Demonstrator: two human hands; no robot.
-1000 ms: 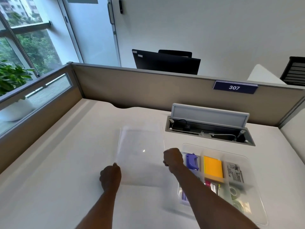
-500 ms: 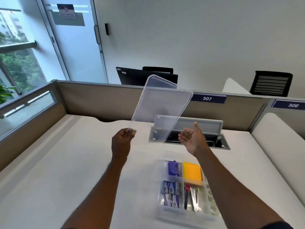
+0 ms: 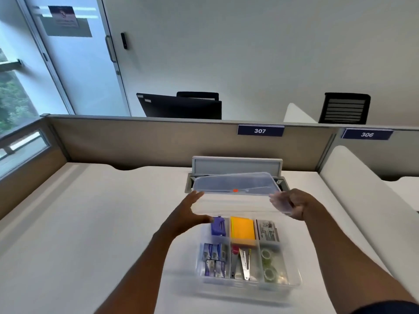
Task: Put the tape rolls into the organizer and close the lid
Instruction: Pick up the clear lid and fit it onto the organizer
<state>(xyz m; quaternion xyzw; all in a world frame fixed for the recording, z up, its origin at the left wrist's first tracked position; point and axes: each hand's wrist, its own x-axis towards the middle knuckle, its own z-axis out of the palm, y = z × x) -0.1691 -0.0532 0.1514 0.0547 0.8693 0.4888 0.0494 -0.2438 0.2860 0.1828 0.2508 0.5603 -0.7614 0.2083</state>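
Note:
The clear organizer (image 3: 249, 288) stands on the white desk in front of me. Two pale green tape rolls (image 3: 267, 264) lie in its near right compartment. The clear lid (image 3: 235, 183) hovers flat above the organizer's far end, apart from it. My right hand (image 3: 294, 206) grips the lid's right corner. On the other side, my left hand (image 3: 188, 214) cups the lid's left edge, with fingers above and thumb below.
The organizer also holds a purple stapler (image 3: 218, 226), yellow sticky notes (image 3: 242, 230), staple boxes and metal clips. An open cable hatch (image 3: 237, 165) sits just behind the lid. Partition walls (image 3: 147, 141) close off the desk at the back and left.
The lid has come down from upright in my left hand at head height to flat and low over the organizer. My right hand, open before, now grips it.

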